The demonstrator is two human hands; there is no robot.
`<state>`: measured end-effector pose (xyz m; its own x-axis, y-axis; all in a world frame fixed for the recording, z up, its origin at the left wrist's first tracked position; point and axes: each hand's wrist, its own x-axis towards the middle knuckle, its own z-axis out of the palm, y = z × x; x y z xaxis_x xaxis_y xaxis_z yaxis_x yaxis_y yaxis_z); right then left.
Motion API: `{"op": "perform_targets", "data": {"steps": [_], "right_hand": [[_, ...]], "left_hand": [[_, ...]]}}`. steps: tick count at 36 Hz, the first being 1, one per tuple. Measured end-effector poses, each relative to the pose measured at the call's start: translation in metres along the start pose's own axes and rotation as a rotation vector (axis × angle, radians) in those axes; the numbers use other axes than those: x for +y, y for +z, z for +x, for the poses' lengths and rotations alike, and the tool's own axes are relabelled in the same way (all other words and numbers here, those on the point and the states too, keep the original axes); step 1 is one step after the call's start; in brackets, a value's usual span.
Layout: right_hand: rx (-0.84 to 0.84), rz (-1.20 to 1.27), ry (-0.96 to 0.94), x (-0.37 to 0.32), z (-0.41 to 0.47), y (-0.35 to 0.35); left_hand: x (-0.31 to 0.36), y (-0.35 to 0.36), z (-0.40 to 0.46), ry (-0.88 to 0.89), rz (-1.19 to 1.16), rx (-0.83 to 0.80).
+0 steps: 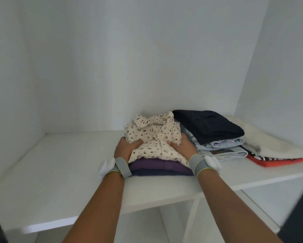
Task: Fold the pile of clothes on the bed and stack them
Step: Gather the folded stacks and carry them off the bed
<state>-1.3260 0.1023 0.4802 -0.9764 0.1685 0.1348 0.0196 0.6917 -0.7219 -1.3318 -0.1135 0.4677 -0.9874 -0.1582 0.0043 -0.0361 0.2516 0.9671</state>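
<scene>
White wardrobe shelf (63,186), white walls (112,67)

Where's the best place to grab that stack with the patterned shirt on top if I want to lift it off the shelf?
Grip the stack low on its two short sides, one hand each. The patterned shirt is lumpy and loose, while the purple and navy layers beneath lie flat, so slide fingers under the bottom one.

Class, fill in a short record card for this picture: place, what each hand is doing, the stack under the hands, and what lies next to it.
Place: white shelf in a cupboard
Left hand: grips the printed shirt at its left side
Right hand: grips the same shirt at its right side
Stack: printed shirt on top, purple garment beneath, dark blue garment lowest
Beside it, right: dark garment on folded jeans; white cloth; red garment
</scene>
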Motion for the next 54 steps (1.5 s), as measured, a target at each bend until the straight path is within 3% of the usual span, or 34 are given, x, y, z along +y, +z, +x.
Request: {"op": "perform_targets", "data": {"steps": [10,15,19,21,24,28,36,45,54], "right_hand": [[-0.050,-0.057,-0.008,-0.011,-0.015,-0.009],[0.107,-0.121,-0.115,-0.015,-0.030,-0.024],[0.218,-0.122,-0.328,-0.034,-0.035,-0.027],[0.222,-0.121,-0.414,-0.051,-0.035,-0.026],[0.144,-0.147,-0.439,-0.068,-0.020,-0.014],[-0.180,-0.518,-0.198,-0.046,0.001,0.020],[-0.356,-0.601,-0.214,-0.029,0.036,0.035],[-0.384,-0.563,-0.182,-0.036,0.053,0.030],[-0.289,-0.514,-0.186,-0.036,0.051,0.032]], "left_hand": [[-0.001,-0.013,-0.010,-0.055,-0.163,-0.051],[0.010,-0.027,-0.019,-0.054,-0.224,-0.116],[0.040,-0.032,-0.037,0.220,0.068,0.121],[0.058,-0.024,-0.055,0.400,0.184,0.129],[0.069,0.001,-0.072,0.536,0.559,0.082],[0.031,0.024,-0.065,0.370,0.846,-0.118],[0.010,0.034,-0.052,0.315,0.902,-0.125],[0.019,0.049,-0.035,0.278,0.904,-0.097],[0.018,0.047,-0.029,0.276,0.873,-0.101]]}}
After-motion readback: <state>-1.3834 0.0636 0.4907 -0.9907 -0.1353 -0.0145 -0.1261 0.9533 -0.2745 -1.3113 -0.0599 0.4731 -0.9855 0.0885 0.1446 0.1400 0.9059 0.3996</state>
